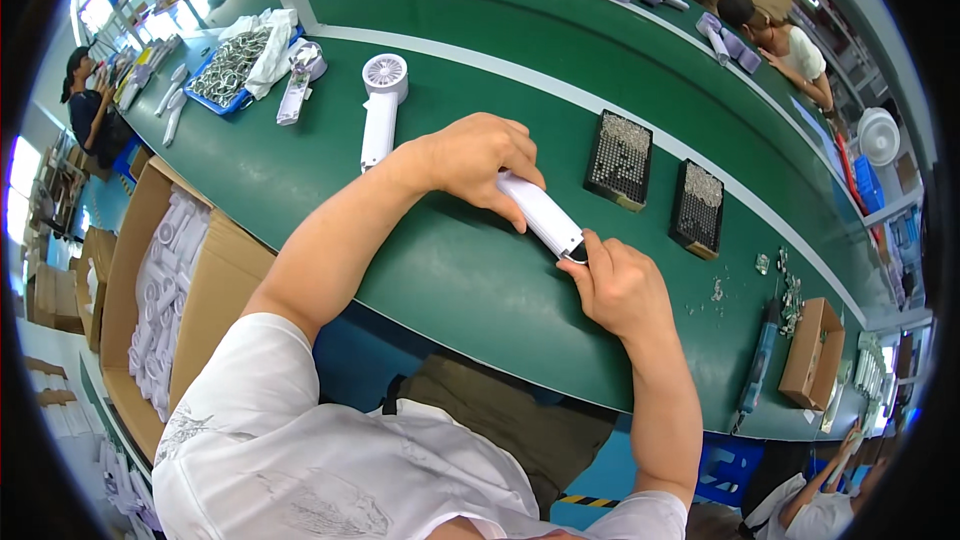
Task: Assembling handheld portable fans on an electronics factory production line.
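Note:
A white handheld fan [543,214] lies slanted over the green bench in front of me. My left hand [482,165] is wrapped round its upper end and hides the head. At the lower end, the fingers of my right hand [622,285] are pinched against the handle's base, by a small dark part [579,253] and a thin pale loop. Whether the right fingers grip the base or that small part is hard to make out. A second fan [380,125], pale purple and white with a round grille, lies beyond my left forearm.
Two black trays of small metal parts [619,155] [698,208] lie right of centre. A teal electric screwdriver [762,355] and an open cardboard box [815,352] are farther right. At left are a blue tray of metal rings [226,75] and a carton of white parts [190,315]. Co-workers sit nearby.

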The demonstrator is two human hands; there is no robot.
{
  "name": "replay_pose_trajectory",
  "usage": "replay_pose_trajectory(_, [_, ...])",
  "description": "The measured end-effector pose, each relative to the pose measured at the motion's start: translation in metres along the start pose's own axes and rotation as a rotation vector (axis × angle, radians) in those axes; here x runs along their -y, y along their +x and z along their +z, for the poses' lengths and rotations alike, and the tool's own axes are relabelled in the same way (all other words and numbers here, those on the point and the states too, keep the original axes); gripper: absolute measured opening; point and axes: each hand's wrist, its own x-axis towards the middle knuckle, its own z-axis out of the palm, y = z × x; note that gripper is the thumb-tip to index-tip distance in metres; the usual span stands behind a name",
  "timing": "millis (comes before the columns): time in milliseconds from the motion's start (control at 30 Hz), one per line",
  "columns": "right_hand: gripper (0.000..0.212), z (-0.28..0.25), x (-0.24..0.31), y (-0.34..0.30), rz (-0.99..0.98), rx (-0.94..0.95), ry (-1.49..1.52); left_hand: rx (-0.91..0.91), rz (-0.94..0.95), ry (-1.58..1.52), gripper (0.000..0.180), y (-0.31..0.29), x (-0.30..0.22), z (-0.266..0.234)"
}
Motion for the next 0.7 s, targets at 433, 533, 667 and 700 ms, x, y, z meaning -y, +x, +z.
replay_pose_trajectory(433, [0.045, 0.007, 0.001, -0.003, 0.01, 0.024, -0.092, -0.025, -0.004, 0.042, 0.045, 0.002, -0.002, 0.001])
replay_pose_trajectory(533, [0.045, 0.01, 0.001, -0.004, -0.004, 0.019, -0.106, -0.022, -0.022, 0.047, 0.044, 0.001, -0.004, 0.001])
replay_pose_trajectory(667, [0.044, 0.012, -0.002, -0.006, -0.016, 0.025, -0.1, -0.058, 0.017, 0.043, 0.045, 0.001, -0.003, 0.003])
replay_pose_trajectory(700, [0.044, 0.012, -0.003, -0.006, -0.022, 0.009, -0.086, -0.054, 0.021, 0.052, 0.045, 0.001, -0.002, 0.003])
